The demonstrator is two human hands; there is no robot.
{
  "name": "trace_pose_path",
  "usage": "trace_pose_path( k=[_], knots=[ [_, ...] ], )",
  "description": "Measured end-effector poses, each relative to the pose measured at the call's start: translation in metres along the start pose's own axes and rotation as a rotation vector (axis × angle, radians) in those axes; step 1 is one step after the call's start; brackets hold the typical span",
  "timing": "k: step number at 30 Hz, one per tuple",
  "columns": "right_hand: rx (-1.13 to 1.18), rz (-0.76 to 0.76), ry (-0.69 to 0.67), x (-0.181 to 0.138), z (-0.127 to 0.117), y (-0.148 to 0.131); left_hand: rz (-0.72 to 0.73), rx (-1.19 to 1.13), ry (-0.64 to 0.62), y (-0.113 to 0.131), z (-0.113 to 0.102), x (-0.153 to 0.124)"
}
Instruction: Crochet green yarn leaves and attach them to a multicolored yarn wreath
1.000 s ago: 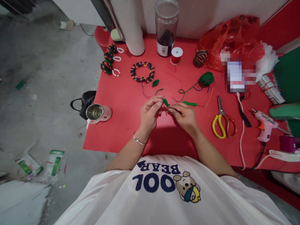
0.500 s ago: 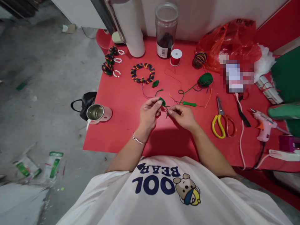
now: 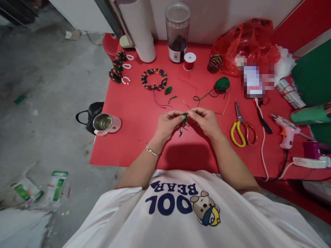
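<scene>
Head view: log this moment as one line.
left hand: pinches green yarn piece; right hand: at its edge, grip unclear; loose strands: hang below; scissors: on table

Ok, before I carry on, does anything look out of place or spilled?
Yes, the floor: packets lie there among small scraps, left of the table, looking like dropped litter. I see no spill. The green piece between the left hand and right hand shows no obvious damage, though it is partly hidden.

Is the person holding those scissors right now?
No, the scissors lie on the red tabletop, while the left hand and right hand meet at a small green yarn piece.
</scene>
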State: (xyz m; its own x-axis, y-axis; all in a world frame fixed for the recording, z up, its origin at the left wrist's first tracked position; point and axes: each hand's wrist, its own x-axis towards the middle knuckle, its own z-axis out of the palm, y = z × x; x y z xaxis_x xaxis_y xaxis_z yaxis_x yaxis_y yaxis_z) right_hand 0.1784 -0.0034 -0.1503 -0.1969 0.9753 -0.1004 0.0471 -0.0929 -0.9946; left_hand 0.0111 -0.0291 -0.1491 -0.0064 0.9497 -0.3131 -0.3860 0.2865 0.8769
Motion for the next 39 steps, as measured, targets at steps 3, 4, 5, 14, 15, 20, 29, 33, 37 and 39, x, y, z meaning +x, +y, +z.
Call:
trace_pose_path(
  k=[3,4,5,14,15,20,29,33,37,39],
  knots=[
    [-0.004,0.009,-0.006,-0.001,-0.001,-0.003,-0.014,0.018,-0.053,0.001,0.001,-0.001],
    [-0.01,0.005,-0.008,-0.001,-0.002,-0.004,-0.016,0.021,-0.062,0.001,0.001,-0.001],
    [-0.02,-0.001,-0.012,-0.001,-0.003,-0.004,-0.021,0.026,-0.07,0.001,0.002,-0.001],
    [-0.085,-0.028,-0.113,-0.003,-0.008,-0.01,-0.098,0.02,-0.129,0.004,-0.002,-0.002],
    [-0.05,-0.015,-0.118,-0.003,-0.007,-0.01,-0.12,-0.01,-0.147,0.005,-0.003,-0.002],
    [0.094,0.144,-0.163,-0.004,-0.006,-0.01,-0.1,-0.168,-0.083,0.008,-0.003,0.002],
    [-0.038,0.082,-0.249,-0.005,0.001,-0.004,0.029,-0.201,0.092,0.008,-0.004,0.006],
    [-0.117,0.062,-0.266,-0.003,0.001,-0.004,0.026,-0.24,0.094,0.008,-0.004,0.007],
    [-0.101,0.032,-0.26,-0.005,0.002,-0.005,-0.006,-0.215,0.059,0.006,-0.002,0.006],
    [-0.064,0.018,-0.206,-0.005,0.002,-0.005,-0.04,-0.189,0.007,0.004,-0.001,0.005]
  ],
)
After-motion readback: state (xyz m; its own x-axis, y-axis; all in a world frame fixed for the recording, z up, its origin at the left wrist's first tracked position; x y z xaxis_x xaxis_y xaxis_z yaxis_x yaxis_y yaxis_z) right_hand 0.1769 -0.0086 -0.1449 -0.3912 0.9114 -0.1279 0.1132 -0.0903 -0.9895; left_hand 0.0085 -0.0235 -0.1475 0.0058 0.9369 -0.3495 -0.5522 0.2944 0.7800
